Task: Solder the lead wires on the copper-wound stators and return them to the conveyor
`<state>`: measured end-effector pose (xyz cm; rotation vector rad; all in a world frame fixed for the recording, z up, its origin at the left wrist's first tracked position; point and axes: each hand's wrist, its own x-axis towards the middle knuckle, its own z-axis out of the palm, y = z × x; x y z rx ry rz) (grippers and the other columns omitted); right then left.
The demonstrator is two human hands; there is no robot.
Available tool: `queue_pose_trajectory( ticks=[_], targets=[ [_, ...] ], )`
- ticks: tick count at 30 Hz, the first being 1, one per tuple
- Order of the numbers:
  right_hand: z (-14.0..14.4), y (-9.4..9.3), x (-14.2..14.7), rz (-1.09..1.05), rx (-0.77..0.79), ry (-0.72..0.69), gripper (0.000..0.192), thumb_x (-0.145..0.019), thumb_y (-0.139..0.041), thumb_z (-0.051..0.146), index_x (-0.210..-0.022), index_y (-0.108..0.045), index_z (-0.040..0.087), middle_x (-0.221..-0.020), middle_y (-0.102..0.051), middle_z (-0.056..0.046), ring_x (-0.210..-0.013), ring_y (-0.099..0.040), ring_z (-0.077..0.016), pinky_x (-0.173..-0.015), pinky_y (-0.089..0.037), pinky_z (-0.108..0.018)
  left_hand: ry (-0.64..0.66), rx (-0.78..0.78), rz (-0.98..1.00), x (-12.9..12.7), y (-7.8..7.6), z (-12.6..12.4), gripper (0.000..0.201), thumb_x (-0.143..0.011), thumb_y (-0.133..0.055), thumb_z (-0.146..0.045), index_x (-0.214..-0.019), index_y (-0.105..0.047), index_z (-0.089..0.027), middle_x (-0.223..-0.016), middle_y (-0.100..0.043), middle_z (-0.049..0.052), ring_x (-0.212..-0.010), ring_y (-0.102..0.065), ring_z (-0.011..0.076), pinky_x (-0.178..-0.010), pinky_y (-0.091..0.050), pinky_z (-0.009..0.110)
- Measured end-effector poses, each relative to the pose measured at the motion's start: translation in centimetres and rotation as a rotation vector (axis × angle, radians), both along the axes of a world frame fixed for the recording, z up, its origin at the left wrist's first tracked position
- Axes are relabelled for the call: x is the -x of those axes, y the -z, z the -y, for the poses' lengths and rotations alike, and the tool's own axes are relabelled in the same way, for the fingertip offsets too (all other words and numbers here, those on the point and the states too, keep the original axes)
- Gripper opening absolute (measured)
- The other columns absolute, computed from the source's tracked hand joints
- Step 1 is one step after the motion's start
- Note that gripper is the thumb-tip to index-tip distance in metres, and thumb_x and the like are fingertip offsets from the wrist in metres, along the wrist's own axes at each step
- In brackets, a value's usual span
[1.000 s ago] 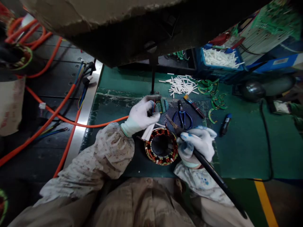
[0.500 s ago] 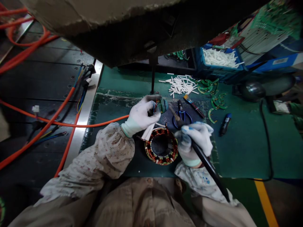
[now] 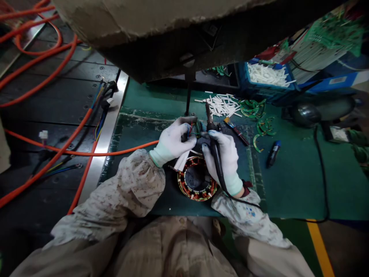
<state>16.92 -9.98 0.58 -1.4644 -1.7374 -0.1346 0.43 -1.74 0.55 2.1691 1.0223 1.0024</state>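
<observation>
A round motor stator (image 3: 196,182) with copper windings lies on the green mat (image 3: 288,181) in front of me. My left hand (image 3: 172,142), in a white glove, pinches a small bundle of coloured wires (image 3: 190,129) just above the stator, with white sleeve tubes under the palm. My right hand (image 3: 222,159), also gloved, grips a black soldering iron (image 3: 212,142) upright, its tip pointing away from me, beside the wires. Its black cord runs back over my right sleeve.
Loose white tubes (image 3: 221,104) and green curved circuit boards (image 3: 253,107) lie behind the hands. A blue bin (image 3: 268,79) of white tubes stands at the back right. Orange cables (image 3: 57,150) cross the dark conveyor on the left. A blue-capped marker (image 3: 272,153) lies to the right.
My right hand swung the soldering iron from lying low at the stator's right to standing upright, and moved left next to the wires. The scissors are now hidden behind it. My left hand stayed put.
</observation>
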Motion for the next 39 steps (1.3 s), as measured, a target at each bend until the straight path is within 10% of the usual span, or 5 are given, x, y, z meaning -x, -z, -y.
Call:
queue_pose_trajectory(
  ticks=[6,13,28,35,39],
  targets=[
    [0.3,0.6,-0.3,0.044,0.037,0.02,0.033,-0.091,-0.062,0.027,-0.123,-0.057,0.03,-0.104,-0.069,-0.003,-0.092,-0.065,-0.0202,-0.083,-0.052,-0.038,0.012,0.023,0.08,-0.1,0.1,-0.1,0.002,-0.084,-0.062,-0.02,-0.083,-0.063,-0.019,-0.124,-0.069,0.008,-0.114,-0.068,0.0202,-0.099,-0.055,0.033],
    [2.7,0.3,-2.0,-0.135,-0.306,-0.022,0.01,-0.092,-0.058,0.032,-0.096,-0.066,0.03,-0.07,-0.057,0.004,-0.064,-0.056,-0.0144,-0.08,-0.044,-0.039,0.005,0.013,0.122,-0.4,0.6,-0.3,0.008,-0.086,-0.059,-0.02,-0.078,-0.059,-0.018,-0.118,-0.072,0.008,-0.108,-0.069,0.0183,-0.093,-0.056,0.032],
    [4.7,2.5,-3.6,-0.016,-0.053,0.077,0.033,-0.092,-0.046,0.058,-0.099,-0.07,0.036,-0.064,-0.053,0.0,-0.07,-0.058,-0.0211,-0.093,-0.044,-0.052,-0.016,0.018,0.05,-0.3,0.3,0.0,0.005,-0.085,-0.062,-0.018,-0.08,-0.063,-0.019,-0.124,-0.07,0.007,-0.112,-0.068,0.019,-0.098,-0.055,0.034],
    [2.0,-0.3,-1.2,-0.094,-0.221,-0.044,0.02,-0.095,-0.054,0.04,-0.109,-0.067,0.036,-0.074,-0.063,0.001,-0.073,-0.06,-0.0188,-0.084,-0.048,-0.043,-0.001,-0.016,0.058,-0.3,0.4,0.0,0.004,-0.086,-0.062,-0.019,-0.083,-0.065,-0.019,-0.126,-0.069,0.008,-0.115,-0.067,0.0195,-0.099,-0.054,0.033],
    [-0.9,-2.0,0.8,0.05,0.02,-0.096,0.025,-0.095,-0.057,0.037,-0.118,-0.066,0.034,-0.099,-0.067,-0.004,-0.091,-0.065,-0.0203,-0.082,-0.054,-0.036,-0.006,0.011,0.019,-0.2,0.5,0.0,0.014,-0.082,-0.065,-0.016,-0.096,-0.068,-0.019,-0.126,-0.068,0.007,-0.114,-0.067,0.02,-0.097,-0.055,0.03]
  ],
)
